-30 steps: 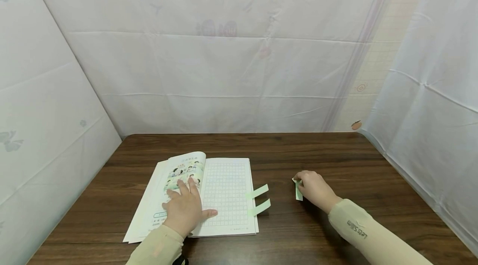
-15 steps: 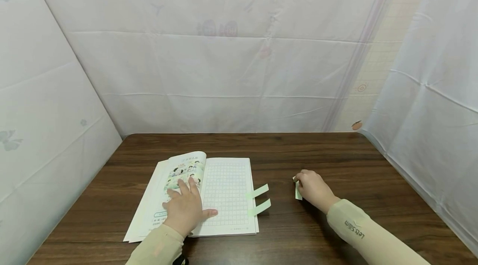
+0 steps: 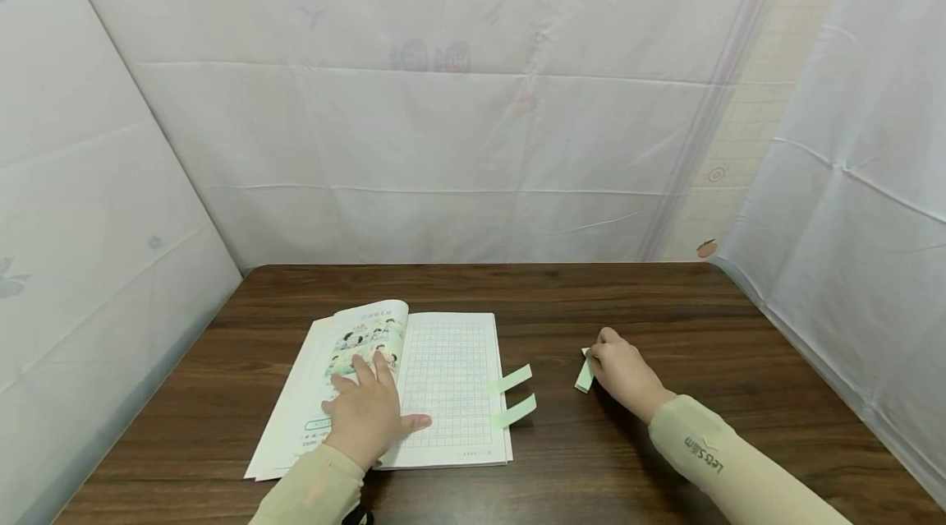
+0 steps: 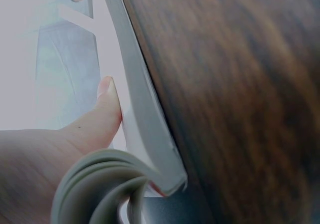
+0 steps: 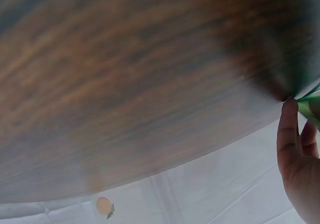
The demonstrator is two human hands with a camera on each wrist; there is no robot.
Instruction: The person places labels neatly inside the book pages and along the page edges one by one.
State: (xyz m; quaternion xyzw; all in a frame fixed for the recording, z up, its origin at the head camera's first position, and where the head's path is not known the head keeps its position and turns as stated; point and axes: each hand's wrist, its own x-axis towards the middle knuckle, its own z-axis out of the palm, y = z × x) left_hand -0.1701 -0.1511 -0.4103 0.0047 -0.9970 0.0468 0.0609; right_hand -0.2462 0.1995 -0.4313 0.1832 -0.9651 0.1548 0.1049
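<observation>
An open book lies on the table, its left page printed with coloured pictures and its right page ruled in a grid. My left hand rests spread across the left page, its thumb reaching onto the grid page. In the left wrist view, the thumb lies along the book's thick lower edge, and pages curl near the wrist. Two pale green sticky strips jut from the right page's edge, an upper strip and a lower strip. My right hand pinches the top of narrow green sticky notes, partly hidden by the fingers.
The dark wooden table extends around the book and right hand. Pale printed cloth hangs behind the table and along both sides.
The green sticky notes have turned, their lower end swinging left. My right fingers have shifted slightly upward on them. The left hand and book stay as they were.
</observation>
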